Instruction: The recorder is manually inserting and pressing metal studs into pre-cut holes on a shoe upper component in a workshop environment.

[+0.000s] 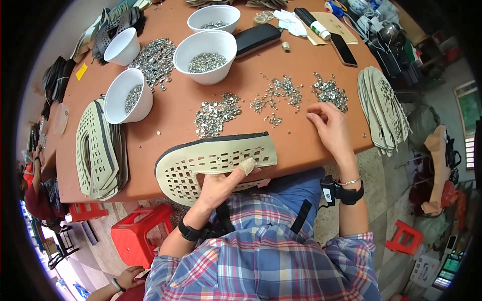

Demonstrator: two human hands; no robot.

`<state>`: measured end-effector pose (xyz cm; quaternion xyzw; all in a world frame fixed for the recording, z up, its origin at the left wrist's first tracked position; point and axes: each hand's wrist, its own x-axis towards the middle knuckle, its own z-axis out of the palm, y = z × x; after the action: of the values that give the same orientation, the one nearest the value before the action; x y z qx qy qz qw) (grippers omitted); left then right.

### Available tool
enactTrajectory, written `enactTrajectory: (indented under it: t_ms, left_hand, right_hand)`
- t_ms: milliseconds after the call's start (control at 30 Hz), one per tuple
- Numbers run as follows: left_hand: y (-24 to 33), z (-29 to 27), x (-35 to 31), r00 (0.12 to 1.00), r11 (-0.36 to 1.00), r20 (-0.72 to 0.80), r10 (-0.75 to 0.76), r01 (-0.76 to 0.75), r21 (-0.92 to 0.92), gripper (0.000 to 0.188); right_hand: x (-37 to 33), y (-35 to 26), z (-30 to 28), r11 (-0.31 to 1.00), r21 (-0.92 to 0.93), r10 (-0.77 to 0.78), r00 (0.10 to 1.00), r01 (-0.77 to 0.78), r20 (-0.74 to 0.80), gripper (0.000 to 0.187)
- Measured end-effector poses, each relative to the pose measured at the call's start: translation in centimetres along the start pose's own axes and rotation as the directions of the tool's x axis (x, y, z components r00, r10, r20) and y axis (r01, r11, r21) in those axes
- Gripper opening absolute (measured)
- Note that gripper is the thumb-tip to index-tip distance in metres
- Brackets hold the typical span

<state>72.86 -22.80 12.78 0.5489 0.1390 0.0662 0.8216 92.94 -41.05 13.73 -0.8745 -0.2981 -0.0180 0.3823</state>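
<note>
My left hand [220, 184] grips a cream shoe upper [181, 173] at the near table edge. The piece is curved, pierced with rows of square holes and edged in dark material; small shiny studs sit in some holes. A beige wrap covers my left thumb, which presses on the upper's face, while the fingers are hidden underneath. To the right, my right hand [329, 125] is bent over the table with thumb and forefinger drawn together; anything between them is too small to make out. Just beyond it lies a pile of silvery studs [329, 93].
More loose studs [217, 115] lie mid-table. White bowls, including one with metal pieces [228, 47], stand farther back. Stacked uppers flank the work at left [95, 150] and right [379, 110]. A phone [344, 50] and black case [257, 40] lie beyond. A red stool [135, 236] stands below.
</note>
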Motion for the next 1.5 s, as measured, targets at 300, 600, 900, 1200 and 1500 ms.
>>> enactTrajectory:
  t_ms: [300,600,900,1200,1500]
  left_hand:
    - [-0.6,-0.4,0.6,0.999,0.994,-0.005,0.049,-0.049,-0.095,0.027]
    - [-0.5,-1.0,0.9,0.999,0.972,0.032,-0.004,0.011,-0.236,0.034]
    - [-0.1,-1.0,1.3,0.997,0.908,0.075,-0.030,0.059,-0.415,0.034]
    - [-0.4,-0.2,1.2,0.999,0.984,-0.029,-0.029,0.023,-0.178,0.032]
    - [0.6,1.2,-0.5,0.999,0.996,-0.051,0.007,-0.012,-0.094,0.031]
  right_hand:
    - [1.2,-1.2,1.0,1.000,0.015,0.015,0.999,-0.014,-0.038,0.009]
    - [1.2,-1.0,1.7,0.995,-0.072,-0.070,0.997,0.068,-0.028,0.007]
    - [-1.3,-3.1,0.4,0.792,0.578,0.229,0.973,-0.196,0.016,0.006]
    - [-5.8,-7.8,1.5,0.493,0.795,0.089,0.930,-0.352,0.356,0.021]
    - [-7.4,-9.0,2.8,0.578,0.771,0.167,0.964,-0.267,0.209,0.010]
